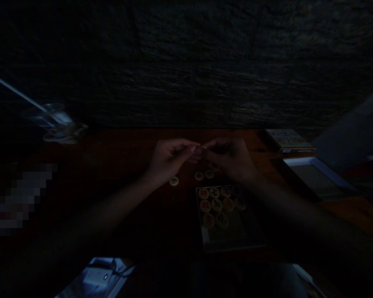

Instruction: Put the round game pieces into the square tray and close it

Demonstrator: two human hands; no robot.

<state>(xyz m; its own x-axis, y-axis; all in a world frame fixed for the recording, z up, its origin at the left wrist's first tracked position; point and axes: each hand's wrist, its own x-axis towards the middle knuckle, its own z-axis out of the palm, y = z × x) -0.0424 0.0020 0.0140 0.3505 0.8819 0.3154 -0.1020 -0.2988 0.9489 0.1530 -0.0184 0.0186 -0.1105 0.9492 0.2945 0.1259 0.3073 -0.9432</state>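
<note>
The scene is very dark. My left hand [170, 159] and my right hand [231, 159] meet above a dark wooden table [118, 165]; both pinch a small round wooden game piece [204, 147] between their fingertips. Below them, three loose round pieces [174, 181] with painted characters lie on the table. A shallow open box [233, 236] in front of my right forearm holds several more round pieces [216, 205] with red and black characters, laid in rows at its far end.
A clear glass with a straw [54, 120] stands at the far left. At the far right lie a printed box lid [287, 140] and a white-rimmed tray [317, 176]. A pale device with a cable [96, 277] sits at the near edge. A stone wall rises behind.
</note>
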